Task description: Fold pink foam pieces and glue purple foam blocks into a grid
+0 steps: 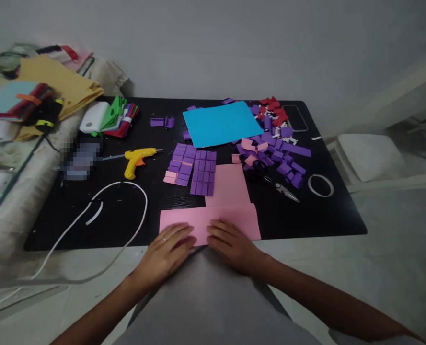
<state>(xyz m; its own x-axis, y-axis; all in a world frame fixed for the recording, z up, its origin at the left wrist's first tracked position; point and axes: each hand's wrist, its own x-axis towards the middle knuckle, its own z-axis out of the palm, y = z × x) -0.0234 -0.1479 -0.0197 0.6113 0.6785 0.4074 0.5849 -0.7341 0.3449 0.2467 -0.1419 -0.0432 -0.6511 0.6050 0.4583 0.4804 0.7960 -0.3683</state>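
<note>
A pink sheet of paper (198,217) lies crosswise at the table's front edge, seemingly folded. Both hands rest flat on it. My left hand (171,247), with a ring on one finger, presses its left half, fingers stretched out. On the right half lies my right hand (234,244), its fingers also extended and pointing inward. Just beyond is a second pink sheet (229,184), partly covered by the front one. Beside that sit two panels of purple folded pieces (203,172), a few pink ones among them. The undersides of both hands are hidden.
A yellow glue gun (137,160) and a white cable (146,206) lie to the left. Scissors (282,189), a tape ring (320,186) and loose purple pieces (288,167) are on the right. A blue sheet (222,123) lies at the back, near stacked coloured paper (117,117).
</note>
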